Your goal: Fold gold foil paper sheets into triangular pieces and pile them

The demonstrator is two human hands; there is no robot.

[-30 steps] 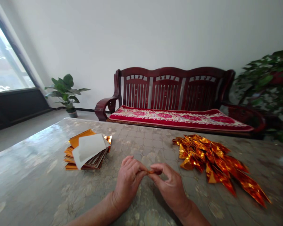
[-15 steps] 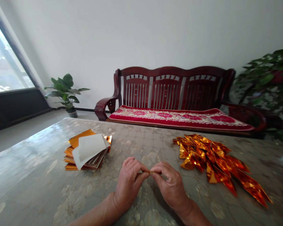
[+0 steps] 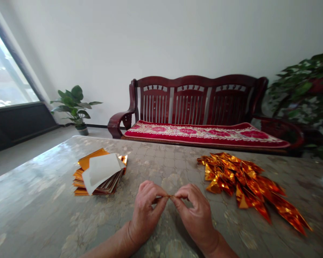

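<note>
My left hand (image 3: 148,204) and my right hand (image 3: 195,208) face each other low in the middle, above the table. Each pinches thumb against forefinger on a small sheet of gold foil paper (image 3: 169,196), of which only a thin edge shows between the fingertips. The rest of it is hidden by my fingers. To the left lies a stack of foil paper sheets (image 3: 82,179), gold and white, with a white-backed sheet (image 3: 103,168) on top. On the right is a loose heap of folded gold foil pieces (image 3: 242,179) with pointed ends.
The table (image 3: 43,200) has a glossy, patterned grey cover. Behind it stands a dark red wooden bench (image 3: 190,104) with a red floral cushion cover (image 3: 204,134). One potted plant (image 3: 75,104) is by the window side, and a larger leafy plant (image 3: 309,86) is at the right.
My fingertips have drawn slightly apart, so a bit more of the foil paper's edge shows between them. The stack and the heap look the same.
</note>
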